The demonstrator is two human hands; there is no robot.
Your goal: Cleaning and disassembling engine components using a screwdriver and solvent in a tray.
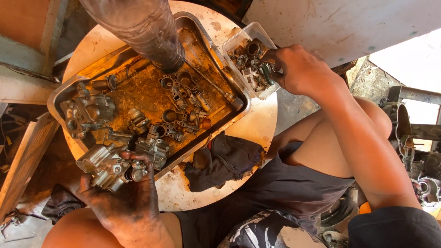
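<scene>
Carburettor body, grey cast metal, is gripped in the left hand at the near-left rim of the round surface, its fingers curled closed around the casting and blackened with grease. Metal tray, rectangular and coated in rust-brown residue, is set just beyond the casting; a second carburettor is lodged in its left end, and small jets, cups and fittings are scattered across its middle. Long screwdriver is laid along the tray's right side. Clear plastic box, filled with small metal parts, is placed against the tray's far-right corner; the right hand is lowered over it, fingers pinched on a small dark part. Dark cloth is bunched on the surface near the tray's near edge. Wide ribbed pipe is seen rising over the tray's far side.
</scene>
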